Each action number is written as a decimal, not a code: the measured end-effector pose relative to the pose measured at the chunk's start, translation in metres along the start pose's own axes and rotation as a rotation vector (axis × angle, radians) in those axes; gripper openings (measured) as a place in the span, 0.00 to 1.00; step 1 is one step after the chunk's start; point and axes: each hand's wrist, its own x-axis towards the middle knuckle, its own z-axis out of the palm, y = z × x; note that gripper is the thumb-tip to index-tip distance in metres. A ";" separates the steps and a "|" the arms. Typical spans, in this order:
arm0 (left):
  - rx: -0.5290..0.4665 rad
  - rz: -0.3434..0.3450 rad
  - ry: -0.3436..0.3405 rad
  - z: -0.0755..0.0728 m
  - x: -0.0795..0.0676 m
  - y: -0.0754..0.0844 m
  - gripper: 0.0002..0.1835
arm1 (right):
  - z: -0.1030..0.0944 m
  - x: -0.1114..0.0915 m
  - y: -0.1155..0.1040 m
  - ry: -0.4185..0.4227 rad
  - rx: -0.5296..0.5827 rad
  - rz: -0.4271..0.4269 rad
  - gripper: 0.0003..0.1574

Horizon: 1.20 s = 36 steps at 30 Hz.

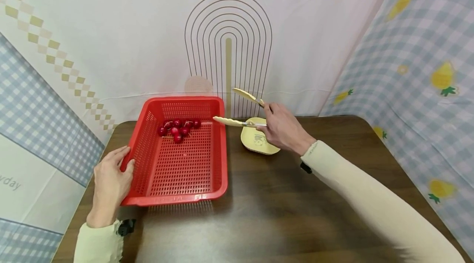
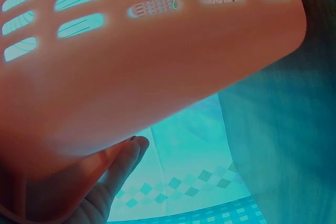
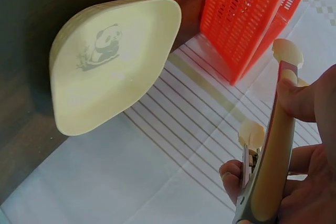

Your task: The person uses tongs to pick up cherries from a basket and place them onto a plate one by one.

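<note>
My left hand [image 1: 111,176] grips the left rim of a red plastic basket [image 1: 224,164], thumb inside the wall. In the left wrist view the basket's slotted wall [image 2: 136,82] fills the top, with fingers [image 2: 123,166] at its rim. Several red cherries [image 1: 177,130] with stems lie together toward the back of the basket. My right hand [image 1: 285,128] holds tongs [image 1: 230,121] with cream-coloured tips, the arms spread apart and nothing between them. One tip reaches over the basket's right rim. Under the tongs stands a pale yellow dish [image 3: 126,69] with a panda print, without contents.
The dark wood table [image 1: 266,209] carries the basket at left and the dish right of it. A white patterned cloth [image 1: 148,40] hangs close behind both. Checked cloth with pineapples [image 1: 400,77] closes off the right side.
</note>
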 end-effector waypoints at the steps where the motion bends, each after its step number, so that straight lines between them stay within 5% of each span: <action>1: 0.002 -0.001 -0.001 0.000 0.000 0.000 0.21 | 0.000 0.002 -0.001 -0.006 0.002 -0.001 0.39; 17: 0.004 -0.025 -0.030 -0.001 0.000 0.000 0.22 | 0.003 0.029 -0.026 -0.046 -0.016 -0.043 0.38; 26: -0.015 -0.066 -0.071 -0.005 0.001 -0.002 0.24 | 0.002 0.042 -0.041 -0.154 -0.025 -0.025 0.40; 36: -0.003 -0.031 -0.072 -0.004 0.001 -0.004 0.24 | 0.005 0.057 -0.052 -0.215 -0.019 -0.013 0.42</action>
